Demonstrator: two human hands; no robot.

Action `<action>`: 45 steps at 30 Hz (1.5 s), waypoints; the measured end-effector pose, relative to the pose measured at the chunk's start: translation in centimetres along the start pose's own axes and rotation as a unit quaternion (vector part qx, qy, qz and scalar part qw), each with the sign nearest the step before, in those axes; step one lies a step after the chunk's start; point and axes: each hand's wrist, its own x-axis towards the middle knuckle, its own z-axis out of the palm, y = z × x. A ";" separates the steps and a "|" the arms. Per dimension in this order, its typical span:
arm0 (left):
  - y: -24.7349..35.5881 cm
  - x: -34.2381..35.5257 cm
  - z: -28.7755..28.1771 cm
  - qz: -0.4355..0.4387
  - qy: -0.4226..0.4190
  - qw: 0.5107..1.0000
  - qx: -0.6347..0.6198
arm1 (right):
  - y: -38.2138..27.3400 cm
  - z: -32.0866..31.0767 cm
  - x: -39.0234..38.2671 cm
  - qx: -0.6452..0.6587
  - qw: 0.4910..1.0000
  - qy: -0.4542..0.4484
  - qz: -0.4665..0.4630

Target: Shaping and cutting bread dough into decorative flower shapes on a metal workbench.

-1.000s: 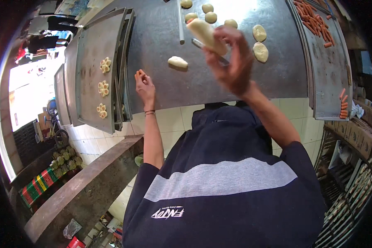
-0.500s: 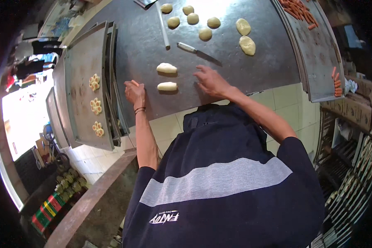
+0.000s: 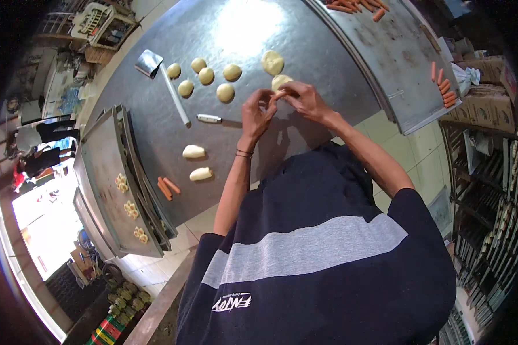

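Observation:
My left hand and my right hand meet in a pinch on a sausage at the edge of a flattened dough disc. Another flattened piece lies just beyond. Several round dough balls sit to the left, near a long white-handled scraper. A knife lies left of my left hand, its blade partly hidden. Two pale dough rolls and some loose sausages rest nearer the table's left front.
The metal table has stacked trays on both sides: the left one holds flower-shaped dough pieces, the right one groups of sausages. Cardboard boxes and a dark rack stand at the right; a concrete ledge runs lower left.
A second ago my right hand held a dough roll, since set down. Both hands have moved forward and together onto the flattened dough, leaving sausages where my left hand was. The view has rotated.

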 end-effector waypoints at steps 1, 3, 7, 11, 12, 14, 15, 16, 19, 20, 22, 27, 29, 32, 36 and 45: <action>-0.3 0.8 0.4 0.000 0.001 1.000 0.000 | 0.0 -0.7 0.0 0.000 1.000 -0.001 0.000; -1.0 2.1 0.7 0.056 -0.033 0.994 0.084 | 0.0 -2.0 -0.3 -0.006 0.996 0.004 0.094; -3.6 3.8 0.7 0.091 -0.126 0.975 0.161 | 3.2 -1.2 -0.1 -0.085 0.996 0.013 0.021; -3.6 1.4 1.5 0.119 -0.051 0.980 0.153 | 3.2 -0.6 -2.0 -0.079 0.995 0.000 0.053; -3.1 0.6 1.3 0.113 -0.054 0.980 0.155 | 2.7 -0.7 -2.3 -0.056 0.997 0.032 0.039; -2.3 -0.1 1.2 0.116 -0.067 0.968 0.211 | 2.9 -1.2 -2.6 -0.071 0.997 0.010 0.006; -2.1 0.3 1.3 0.112 -0.071 0.968 0.212 | 3.0 -1.4 -2.6 -0.090 0.995 -0.011 -0.031; -2.1 0.6 1.3 0.128 -0.079 0.961 0.233 | 3.2 -1.3 -2.2 -0.085 0.996 -0.014 -0.030; -2.1 1.5 1.6 0.146 -0.095 0.951 0.256 | 4.0 -0.8 -1.5 -0.085 0.995 -0.051 -0.022; -2.1 1.8 1.7 0.151 -0.101 0.949 0.256 | 4.4 -0.4 -1.9 -0.089 0.994 -0.043 -0.041; -2.6 2.3 1.5 0.143 -0.128 0.954 0.231 | 4.7 -0.6 -2.0 -0.093 0.993 -0.033 -0.060; -6.5 4.6 -0.7 0.109 -0.179 0.958 0.197 | 4.3 -2.1 1.4 -0.126 0.991 -0.042 -0.013; -4.5 6.5 -0.1 -0.055 -0.089 0.974 0.202 | 5.0 -2.2 2.4 -0.155 0.988 -0.012 0.006; -3.5 7.2 -0.1 -0.009 -0.031 0.968 0.248 | 4.4 -2.7 3.3 -0.088 0.986 0.072 0.122; -3.0 4.0 1.3 0.043 -0.039 0.988 0.140 | 4.1 -1.5 1.7 -0.071 0.990 0.098 0.070; -3.0 3.1 3.0 0.043 -0.078 0.985 0.150 | 4.4 1.5 1.1 -0.136 0.989 0.052 0.027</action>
